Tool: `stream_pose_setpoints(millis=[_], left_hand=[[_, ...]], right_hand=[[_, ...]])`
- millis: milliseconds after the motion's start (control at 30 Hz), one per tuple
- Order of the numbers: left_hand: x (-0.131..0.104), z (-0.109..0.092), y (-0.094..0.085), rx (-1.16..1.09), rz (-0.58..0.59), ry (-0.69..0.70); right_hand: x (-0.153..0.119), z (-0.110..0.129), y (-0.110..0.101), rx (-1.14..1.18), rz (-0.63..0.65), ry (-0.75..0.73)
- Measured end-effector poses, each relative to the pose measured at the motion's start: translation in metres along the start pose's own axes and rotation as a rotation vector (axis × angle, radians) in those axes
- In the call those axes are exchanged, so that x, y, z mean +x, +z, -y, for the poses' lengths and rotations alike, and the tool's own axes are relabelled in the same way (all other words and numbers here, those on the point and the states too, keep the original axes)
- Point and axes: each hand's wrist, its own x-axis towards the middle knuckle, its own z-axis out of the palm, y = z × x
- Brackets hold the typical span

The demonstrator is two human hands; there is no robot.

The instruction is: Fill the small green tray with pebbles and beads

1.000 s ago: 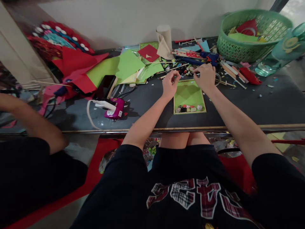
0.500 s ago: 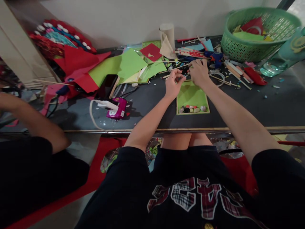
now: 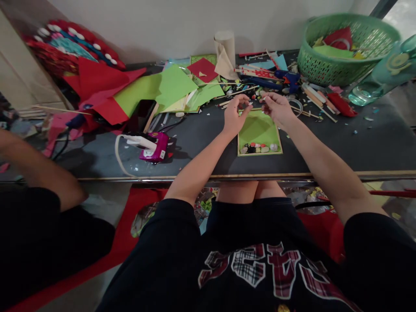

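A light green panel with a thin pale frame (image 3: 259, 128) lies in front of me, with a row of small pebbles (image 3: 259, 148) in black, white, red and cream along its near edge. Above its far left corner is my left hand (image 3: 235, 113), fingers curled and thumb tip near the index finger; anything in that pinch is too small to name. Over the far right corner, my right hand (image 3: 280, 110) pinches a tiny pale piece that I cannot make out. The two sets of fingertips are close together but apart.
Sticks, scraps and a blue glue gun (image 3: 290, 79) litter the table behind my hands. A green basket (image 3: 325, 67) and a clear bottle (image 3: 364, 89) stand right. Left are felt sheets (image 3: 175, 86), a phone (image 3: 143, 115) and a purple power adapter (image 3: 159, 149). Another person's arm (image 3: 42, 169) is far left.
My right hand has drawn back from the littered pile toward me and turned, its pinched fingertips now showing. My left hand stays nearly in place. The view has shifted slightly.
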Motion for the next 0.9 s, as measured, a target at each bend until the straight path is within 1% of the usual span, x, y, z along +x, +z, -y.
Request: stream_pose_setpoints(millis=[133, 233, 300, 500, 667, 900], left_hand=[[-0.001, -0.008, -0.004, 0.064, 0.037, 0.093], [-0.001, -0.007, -0.005, 0.138, 0.044, 0.173], [0.000, -0.004, -0.005, 0.164, 0.042, 0.194], [0.001, 0.005, -0.004, 0.160, 0.055, 0.184], [0.001, 0.001, -0.002, 0.163, 0.028, 0.186], [0.003, -0.003, -0.004, 0.151, 0.048, 0.152]], right_hand=[[-0.020, 0.014, -0.001, 0.051, 0.077, 0.040], [-0.028, 0.016, 0.003, 0.063, 0.152, 0.042], [-0.030, 0.014, 0.008, 0.062, 0.186, 0.022], [-0.028, 0.013, 0.013, 0.046, 0.192, -0.052], [-0.031, 0.018, 0.010, -0.021, 0.176, -0.067], [-0.033, 0.019, 0.009, -0.031, 0.184, -0.104]])
